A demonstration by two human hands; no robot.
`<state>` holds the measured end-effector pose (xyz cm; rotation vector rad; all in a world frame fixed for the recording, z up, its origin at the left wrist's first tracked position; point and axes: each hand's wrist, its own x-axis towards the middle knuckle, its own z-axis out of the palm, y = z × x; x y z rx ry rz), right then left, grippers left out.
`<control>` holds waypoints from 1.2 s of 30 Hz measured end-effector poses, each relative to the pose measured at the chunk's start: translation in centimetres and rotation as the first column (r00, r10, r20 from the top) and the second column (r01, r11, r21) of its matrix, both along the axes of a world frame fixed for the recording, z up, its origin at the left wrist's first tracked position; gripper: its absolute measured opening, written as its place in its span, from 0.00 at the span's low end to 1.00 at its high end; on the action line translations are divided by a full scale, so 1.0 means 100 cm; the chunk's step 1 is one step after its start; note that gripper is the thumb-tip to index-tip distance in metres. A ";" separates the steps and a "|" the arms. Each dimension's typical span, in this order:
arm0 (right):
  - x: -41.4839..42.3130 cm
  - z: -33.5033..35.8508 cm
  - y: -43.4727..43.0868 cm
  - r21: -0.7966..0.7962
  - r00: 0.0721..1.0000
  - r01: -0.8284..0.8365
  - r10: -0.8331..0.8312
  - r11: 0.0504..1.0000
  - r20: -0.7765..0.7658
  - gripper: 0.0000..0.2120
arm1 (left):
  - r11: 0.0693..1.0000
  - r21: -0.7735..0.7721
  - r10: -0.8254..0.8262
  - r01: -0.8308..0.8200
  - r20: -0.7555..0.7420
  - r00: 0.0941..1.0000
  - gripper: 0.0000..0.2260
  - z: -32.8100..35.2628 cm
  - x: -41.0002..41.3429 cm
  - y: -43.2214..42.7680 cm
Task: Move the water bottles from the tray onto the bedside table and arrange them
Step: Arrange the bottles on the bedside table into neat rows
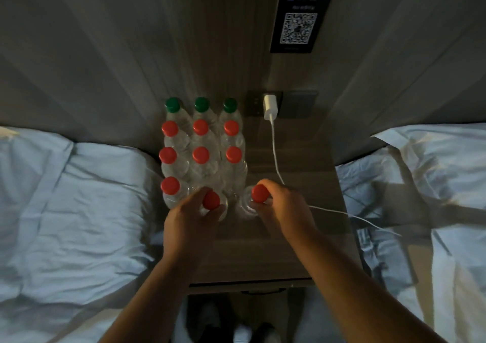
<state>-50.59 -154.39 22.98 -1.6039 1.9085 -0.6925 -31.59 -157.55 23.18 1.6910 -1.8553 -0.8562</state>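
Several clear water bottles stand upright in rows on the left half of the wooden bedside table [297, 237]. The back row [201, 105] has three green caps; the rows in front have red caps [201, 154]. My left hand [192, 216] grips the middle bottle of the front row [211, 200] around its neck. My right hand [284, 205] holds a red-capped bottle [259, 193] at the right end of that row, a little apart from the block. A third front-row bottle [170, 185] stands at the left. No tray is in view.
A white charger [270, 107] sits in the wall socket behind the table; its cable [276, 158] runs down across the right side of the tabletop and off onto the right bed [420, 198]. Another bed [65, 211] lies on the left. A QR-code sign [297, 26] hangs on the wall.
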 end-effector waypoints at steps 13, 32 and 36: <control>0.017 -0.015 -0.026 0.100 0.981 0.089 -0.105 0.991 0.165 0.09 | 0.983 -0.154 -0.102 0.098 -0.018 0.995 0.21 0.000 0.002 -0.018; 0.039 -0.055 -0.016 0.112 0.955 0.134 -0.159 0.985 0.251 0.22 | 0.989 0.145 0.074 -0.019 -0.387 0.919 0.38 -0.087 0.063 -0.043; 0.044 -0.064 -0.017 0.072 0.958 0.129 -0.143 0.989 0.250 0.25 | 0.986 0.165 0.091 -0.028 -0.389 0.917 0.41 -0.091 0.066 -0.043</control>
